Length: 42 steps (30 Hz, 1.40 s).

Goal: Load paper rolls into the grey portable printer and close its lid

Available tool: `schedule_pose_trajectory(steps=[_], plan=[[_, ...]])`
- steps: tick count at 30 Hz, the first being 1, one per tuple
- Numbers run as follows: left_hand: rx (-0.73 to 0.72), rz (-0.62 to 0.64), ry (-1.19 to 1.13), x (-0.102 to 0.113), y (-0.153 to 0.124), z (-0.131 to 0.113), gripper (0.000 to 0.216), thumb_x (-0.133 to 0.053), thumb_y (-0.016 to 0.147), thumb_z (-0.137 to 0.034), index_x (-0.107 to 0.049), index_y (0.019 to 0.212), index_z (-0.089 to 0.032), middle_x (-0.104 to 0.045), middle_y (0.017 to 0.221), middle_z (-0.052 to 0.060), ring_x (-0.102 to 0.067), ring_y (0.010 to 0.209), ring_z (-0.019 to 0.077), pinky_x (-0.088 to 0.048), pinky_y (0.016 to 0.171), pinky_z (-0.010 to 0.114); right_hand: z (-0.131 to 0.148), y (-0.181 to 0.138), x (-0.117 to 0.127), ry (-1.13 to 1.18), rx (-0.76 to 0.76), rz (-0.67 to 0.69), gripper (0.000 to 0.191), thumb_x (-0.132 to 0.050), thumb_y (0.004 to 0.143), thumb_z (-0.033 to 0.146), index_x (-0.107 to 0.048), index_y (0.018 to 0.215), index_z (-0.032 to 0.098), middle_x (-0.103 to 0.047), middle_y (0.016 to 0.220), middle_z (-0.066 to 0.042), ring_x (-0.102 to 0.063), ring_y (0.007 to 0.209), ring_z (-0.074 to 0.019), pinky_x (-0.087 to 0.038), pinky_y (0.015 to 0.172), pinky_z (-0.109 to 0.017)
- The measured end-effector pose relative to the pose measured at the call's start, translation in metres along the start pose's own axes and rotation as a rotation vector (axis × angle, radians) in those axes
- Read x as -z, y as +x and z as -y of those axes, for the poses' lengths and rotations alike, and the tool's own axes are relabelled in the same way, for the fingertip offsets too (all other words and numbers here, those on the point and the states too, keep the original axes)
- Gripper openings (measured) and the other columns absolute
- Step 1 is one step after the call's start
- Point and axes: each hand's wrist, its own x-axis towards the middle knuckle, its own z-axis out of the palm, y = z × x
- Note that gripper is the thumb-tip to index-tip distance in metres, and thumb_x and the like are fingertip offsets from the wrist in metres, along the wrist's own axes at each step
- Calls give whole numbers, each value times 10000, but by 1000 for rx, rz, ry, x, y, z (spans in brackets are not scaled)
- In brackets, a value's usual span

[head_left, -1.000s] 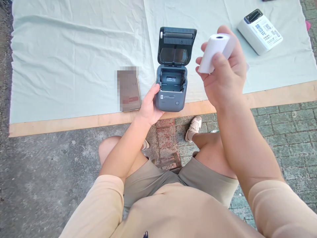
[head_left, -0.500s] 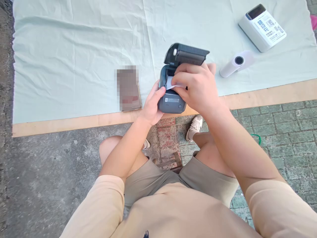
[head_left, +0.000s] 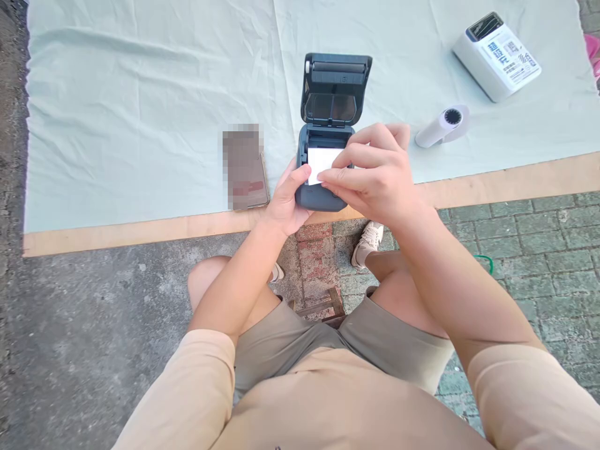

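Observation:
A small dark label printer (head_left: 323, 199) is held over the table's near edge, its lid (head_left: 335, 87) raised and tilted back. My left hand (head_left: 288, 199) grips the printer's left side, the thumb at the edge of the paper. White paper (head_left: 321, 164) lies across the printer's opening and reaches over its front. My right hand (head_left: 375, 165) pinches the paper's front edge between thumb and fingers. Those fingers hide the printer's right side and part of the paper.
A blurred-out phone (head_left: 246, 169) lies left of the printer on the pale cloth (head_left: 154, 125). To the right are a white paper roll (head_left: 435, 129) with a black core and a white box-shaped device (head_left: 501, 59). The table's wooden edge (head_left: 506, 177) runs along the front.
The printer has turned to face me more squarely, and its lid now stands more open. My right hand has drawn the paper forward over the printer's front.

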Motion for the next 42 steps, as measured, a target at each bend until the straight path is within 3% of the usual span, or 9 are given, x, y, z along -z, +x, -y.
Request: schedule_pose_trajectory(steps=[6,10,13,16,20,24,34,38,42], plan=[[-58,29,96,7,3,4,495,-851,784,-325,-609,1206,-233,-774,1081,29,-745,1180,271,-647,878,321,-9,-2,0,127,-72,-289,469,-436,1040,600,-637,789,257,-656,834,-67,-634,932,-272,-466,876,-507],[-57,100,176,15,6,8,606,-912,720,-369,-595,1222,-251,-760,1168,50,-725,1219,325,-660,869,375,-25,2,-1,455,-287,-504,500,-546,929,703,-504,1223,300,-601,1375,-122,-606,1223,-299,-519,947,-479],[-51,140,198,20,7,10,631,-921,707,-372,-593,1235,-261,-756,1141,42,-739,1187,320,-663,802,353,-30,5,-2,785,-346,-402,626,-582,893,665,-333,1351,318,-618,1367,-104,-616,1237,-287,-512,1026,-491],[-42,144,190,22,10,10,679,-933,669,-371,-574,1234,-258,-761,1165,50,-717,1243,337,-672,844,379,-29,5,-1,808,-416,-352,543,-564,901,663,-403,1286,314,-657,1184,-85,-602,1231,-287,-518,1045,-502],[-40,129,150,17,10,7,720,-944,605,-319,-569,1217,-261,-774,1182,43,-638,1371,365,-646,1001,454,-31,0,-7,786,-431,-139,680,-673,811,777,-494,1304,345,-591,1420,-63,-569,1363,-283,-550,1079,-484],[-37,55,60,3,3,0,423,-770,825,-473,-634,1149,-238,-774,1214,39,-627,1392,336,-612,1066,438,-37,-4,-17,780,-411,56,700,-711,855,674,-434,1397,326,-632,1395,-74,-724,1064,-233,-642,873,-405],[17,-142,-7,-5,9,-1,310,-567,986,-489,-707,1046,-218,-803,1063,21,-693,1299,292,-626,1029,399,-32,-2,-9,481,-323,80,598,-739,894,259,-423,1397,325,-663,1355,-49,-738,1011,-202,-633,819,-335],[56,-129,-15,-3,11,-2,329,-520,1001,-471,-705,975,-200,-808,1068,31,-695,1296,308,-641,1014,423,-34,-6,1,418,-237,138,802,-804,817,256,-399,1507,326,-509,1539,-108,-574,1368,-277,-621,946,-383],[55,-91,-33,-4,10,-4,400,-484,1007,-527,-705,1021,-193,-796,1146,43,-683,1311,327,-645,998,446,-31,-6,5,385,-300,22,648,-806,843,399,-491,1402,308,-539,1463,-129,-625,1246,-276,-616,858,-380]])
